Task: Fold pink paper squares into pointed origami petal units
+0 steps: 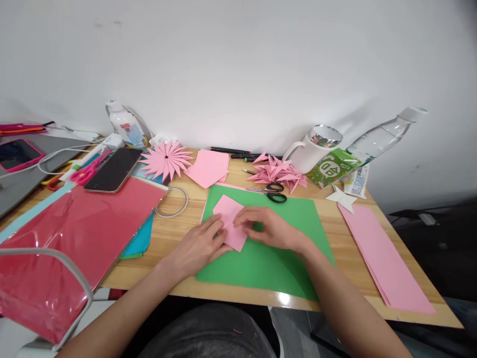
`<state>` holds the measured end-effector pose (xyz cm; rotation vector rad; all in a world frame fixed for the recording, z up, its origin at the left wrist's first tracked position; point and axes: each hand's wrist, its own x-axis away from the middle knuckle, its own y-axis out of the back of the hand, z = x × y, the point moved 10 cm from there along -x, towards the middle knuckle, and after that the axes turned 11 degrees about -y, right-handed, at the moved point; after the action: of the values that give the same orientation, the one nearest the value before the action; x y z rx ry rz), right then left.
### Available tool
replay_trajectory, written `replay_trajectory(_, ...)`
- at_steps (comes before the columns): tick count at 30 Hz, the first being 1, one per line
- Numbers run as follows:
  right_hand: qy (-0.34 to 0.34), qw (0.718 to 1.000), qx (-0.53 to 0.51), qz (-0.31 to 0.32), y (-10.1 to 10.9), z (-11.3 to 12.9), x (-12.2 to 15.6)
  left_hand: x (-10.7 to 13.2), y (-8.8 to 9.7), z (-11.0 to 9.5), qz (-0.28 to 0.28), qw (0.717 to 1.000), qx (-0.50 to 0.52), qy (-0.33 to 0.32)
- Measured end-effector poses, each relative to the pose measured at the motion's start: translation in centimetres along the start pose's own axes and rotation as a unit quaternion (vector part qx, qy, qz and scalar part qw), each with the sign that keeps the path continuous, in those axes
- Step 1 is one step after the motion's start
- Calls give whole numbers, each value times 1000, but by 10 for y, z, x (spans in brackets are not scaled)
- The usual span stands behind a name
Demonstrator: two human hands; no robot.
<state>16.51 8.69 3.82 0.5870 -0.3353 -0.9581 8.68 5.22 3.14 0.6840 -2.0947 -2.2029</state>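
Note:
A piece of pink paper [228, 209] with pointed corners lies over a green sheet [283, 263] in front of me. At the paper's lower left edge, my left hand [201, 246] has its fingers on top and its thumb low by the near corner. My right hand [270, 226] is curled at the right edge, its bent fingertips on the paper and its thumb by the edge. Both hands appear to grip the paper; the exact finger contact is partly hidden. Black-handled scissors [276, 194] rest at the green sheet's far edge.
Behind lie pink paper pieces [209, 166], a folded pink star [166, 158] and a pile of pointed pink folds [278, 173]. A white mug [311, 149], a clear bottle [383, 134] and pink strips [387, 258] stand or lie right. Leftward are a phone [115, 170], tape roll [171, 215] and red pack [93, 223].

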Motion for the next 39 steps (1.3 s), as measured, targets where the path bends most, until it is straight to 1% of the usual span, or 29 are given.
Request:
replay_trajectory(3,-5,997,-15,72,-11,2,2,1,4,2,-29,999,12,-7)
replay_trajectory(5,-4,995,-17,94,-17,3,2,3,7,3,-47,999,16,-10)
replay_trajectory(6,-3,995,-18,93,-18,2,2,3,9,2,-55,998,17,-14)
replay_trajectory(9,-12,998,-18,65,-19,-3,-1,5,13,0,-78,996,32,-27)
replay_trajectory(13,-87,995,-45,14,-15,-22,-5,11,20,4,-112,990,80,-26)
replay_trajectory(16,-130,989,-73,-6,-13,-31,-6,14,22,4,-117,987,107,-36)
replay_trajectory(19,-144,987,-63,-17,-12,-34,-7,15,23,4,-121,986,108,-46)
replay_trajectory(23,-144,987,-61,-31,-12,-36,-9,16,24,2,-135,984,102,-56)
replay_trajectory(31,-174,979,-93,-59,-11,-46,-9,15,25,-1,-133,983,98,-74)
replay_trajectory(36,-188,974,-99,-76,-11,-49,-9,16,17,1,-98,987,104,-69)
replay_trajectory(39,-193,974,-93,-77,-11,-48,-9,17,15,1,-88,988,105,-69)
